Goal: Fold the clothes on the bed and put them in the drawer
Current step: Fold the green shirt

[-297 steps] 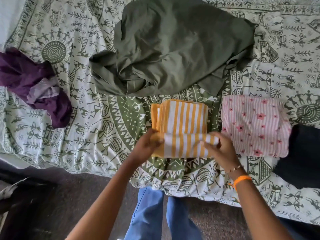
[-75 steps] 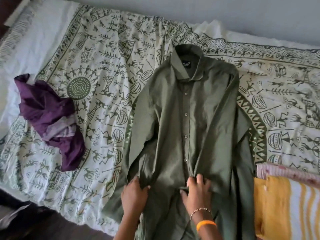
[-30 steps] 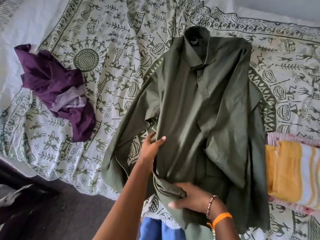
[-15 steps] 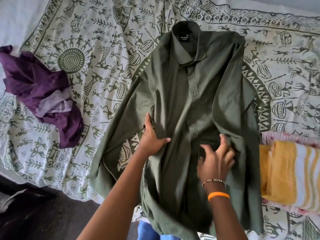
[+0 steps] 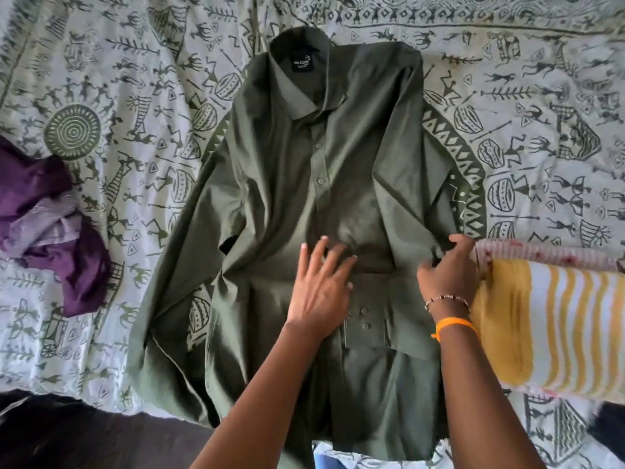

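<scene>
An olive green button-up shirt [image 5: 324, 184] lies face up on the bed, collar at the far end, hem hanging over the near edge. Its right sleeve is folded across the front, cuff near the middle. My left hand [image 5: 321, 286] presses flat on the shirt's middle with fingers spread. My right hand [image 5: 446, 269] grips the fabric at the shirt's right edge with curled fingers. The left sleeve lies spread out to the left.
A crumpled purple garment [image 5: 50, 218] lies at the left. A folded yellow-and-white striped cloth [image 5: 558, 323] sits on a folded pink one [image 5: 541, 252] at the right. The patterned bedsheet [image 5: 118, 79] covers the bed; dark floor [image 5: 84, 438] lies below its near edge.
My left hand moved right onto the shirt's middle and flattened. My right hand moved right to the shirt's edge and took hold of the fabric.
</scene>
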